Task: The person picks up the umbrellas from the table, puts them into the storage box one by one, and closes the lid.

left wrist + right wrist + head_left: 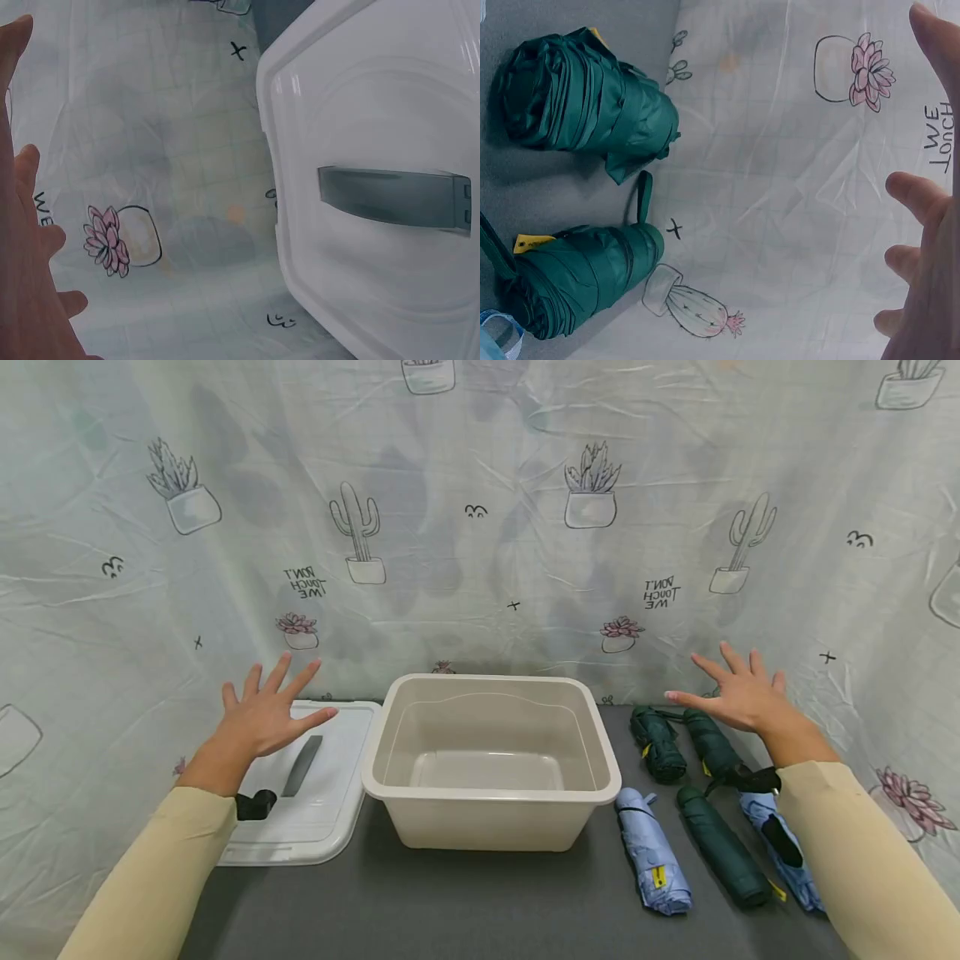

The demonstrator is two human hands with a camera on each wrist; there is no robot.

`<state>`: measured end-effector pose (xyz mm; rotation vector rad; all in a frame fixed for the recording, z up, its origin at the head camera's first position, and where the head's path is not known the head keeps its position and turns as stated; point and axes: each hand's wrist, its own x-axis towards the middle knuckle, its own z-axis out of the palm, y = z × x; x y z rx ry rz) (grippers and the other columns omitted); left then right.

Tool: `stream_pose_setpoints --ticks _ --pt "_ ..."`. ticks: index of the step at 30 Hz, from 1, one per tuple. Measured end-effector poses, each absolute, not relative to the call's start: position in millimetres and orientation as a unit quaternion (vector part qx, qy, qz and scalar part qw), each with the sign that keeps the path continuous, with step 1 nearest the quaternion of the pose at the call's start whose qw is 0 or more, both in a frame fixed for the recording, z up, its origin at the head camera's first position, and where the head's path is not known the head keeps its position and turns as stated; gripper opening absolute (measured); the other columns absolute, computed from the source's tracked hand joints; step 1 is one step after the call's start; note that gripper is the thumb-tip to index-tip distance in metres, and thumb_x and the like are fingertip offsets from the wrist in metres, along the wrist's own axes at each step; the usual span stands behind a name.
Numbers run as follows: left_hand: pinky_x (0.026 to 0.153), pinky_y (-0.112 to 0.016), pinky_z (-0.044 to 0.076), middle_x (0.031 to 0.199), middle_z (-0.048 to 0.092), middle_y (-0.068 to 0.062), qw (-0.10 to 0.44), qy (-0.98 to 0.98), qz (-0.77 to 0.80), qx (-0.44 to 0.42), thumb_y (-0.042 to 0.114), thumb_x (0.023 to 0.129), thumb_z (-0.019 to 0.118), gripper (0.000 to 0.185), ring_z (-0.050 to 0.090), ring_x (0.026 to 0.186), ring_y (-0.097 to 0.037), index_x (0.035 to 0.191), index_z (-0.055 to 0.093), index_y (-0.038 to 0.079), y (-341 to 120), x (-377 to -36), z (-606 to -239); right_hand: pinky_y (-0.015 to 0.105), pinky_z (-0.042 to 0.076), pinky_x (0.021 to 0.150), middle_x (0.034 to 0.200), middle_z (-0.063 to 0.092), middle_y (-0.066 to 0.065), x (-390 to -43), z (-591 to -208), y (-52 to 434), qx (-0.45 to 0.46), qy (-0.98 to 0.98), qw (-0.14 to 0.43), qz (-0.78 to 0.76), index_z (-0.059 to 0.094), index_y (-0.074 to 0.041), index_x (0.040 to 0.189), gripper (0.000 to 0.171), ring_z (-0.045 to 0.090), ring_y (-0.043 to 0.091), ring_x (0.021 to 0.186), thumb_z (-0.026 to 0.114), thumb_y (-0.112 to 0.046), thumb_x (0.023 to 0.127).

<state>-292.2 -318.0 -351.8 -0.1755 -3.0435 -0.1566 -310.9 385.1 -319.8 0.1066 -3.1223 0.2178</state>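
hands are both raised over the dark grey table (465, 902), and you hold nothing in them. your left hand (262, 714) is spread with straight fingers and hovers above the white plastic lid with a grey handle (315, 793), which lies flat on the table at the left; in the left wrist view the grey handle sits well to the side of your palm, and i cannot tell if the hand touches the lid. your right hand (738, 693) is also spread, fingers apart, and hangs above the far end of the folded dark green umbrellas. the nearest one under it is the dark green folded umbrella with a yellow tag (712, 745), and just beside it, to the left, lies a shorter dark green folded umbrella (658, 745). in the right wrist view these two lie side by side with their ends close to the printed cactus curtain (480, 527).

between your hands stands the beige rectangular plastic tub (491, 760), open and upright, touching the edge of the lid. nearer to you, at the right, lie a light blue folded umbrella (652, 853), a long dark green folded umbrella (722, 847), and another light blue one (783, 852) partly hidden by your right sleeve.
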Motion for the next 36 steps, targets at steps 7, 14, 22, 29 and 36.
stream_pose_setpoints --ticks 7,14,22,29,36 --pt "0.106 -0.090 -0.006 0.172 -0.006 -0.021 0.057 -0.995 -0.053 -0.063 0.084 0.090 0.039 0.097 -0.001 0.149 -0.066 0.165 -0.001 0.036 -315 -292 -352 0.091 -0.005 0.103 0.169 -0.012 0.027 -304 -318 384 0.033 -0.996 0.000 0.077 0.015 -0.017 0.166 0.105 -0.013 0.068 0.145 0.047 -0.081 0.089" --pt "0.107 -0.089 -0.004 0.172 -0.006 -0.020 0.056 -0.995 -0.043 -0.067 0.084 0.091 0.038 0.097 0.001 0.149 -0.065 0.165 -0.002 0.036 -311 -288 -353 0.090 -0.002 0.103 0.169 -0.010 0.027 -300 -320 383 0.038 -0.996 0.008 0.074 0.014 -0.017 0.166 0.103 -0.010 0.068 0.146 0.047 -0.079 0.090" --pt "0.109 -0.087 -0.001 0.172 -0.004 -0.019 0.061 -0.994 -0.047 -0.075 0.083 0.091 0.039 0.096 0.003 0.150 -0.063 0.165 -0.001 0.037 -307 -284 -353 0.090 0.002 0.104 0.169 -0.006 0.029 -296 -323 381 0.042 -0.996 0.013 0.074 0.016 -0.018 0.166 0.102 -0.006 0.068 0.146 0.048 -0.079 0.091" --pt "0.111 -0.086 0.000 0.173 -0.002 -0.019 0.070 -0.992 -0.060 -0.083 0.081 0.092 0.041 0.095 0.003 0.151 -0.061 0.165 0.000 0.036 -302 -277 -354 0.088 0.008 0.105 0.169 -0.005 0.030 -290 -326 379 0.061 -0.994 0.020 0.092 0.016 -0.017 0.165 0.098 -0.005 0.067 0.147 0.050 -0.073 0.093" --pt "0.112 -0.084 0.005 0.172 0.003 -0.019 0.095 -0.989 -0.060 -0.093 0.078 0.093 0.044 0.094 0.008 0.151 -0.060 0.166 0.004 0.035 -298 -271 -355 0.088 0.012 0.105 0.168 0.001 0.032 -281 -330 374 0.084 -0.990 0.040 0.105 0.022 -0.014 0.164 0.093 0.000 0.068 0.146 0.053 -0.067 0.095"
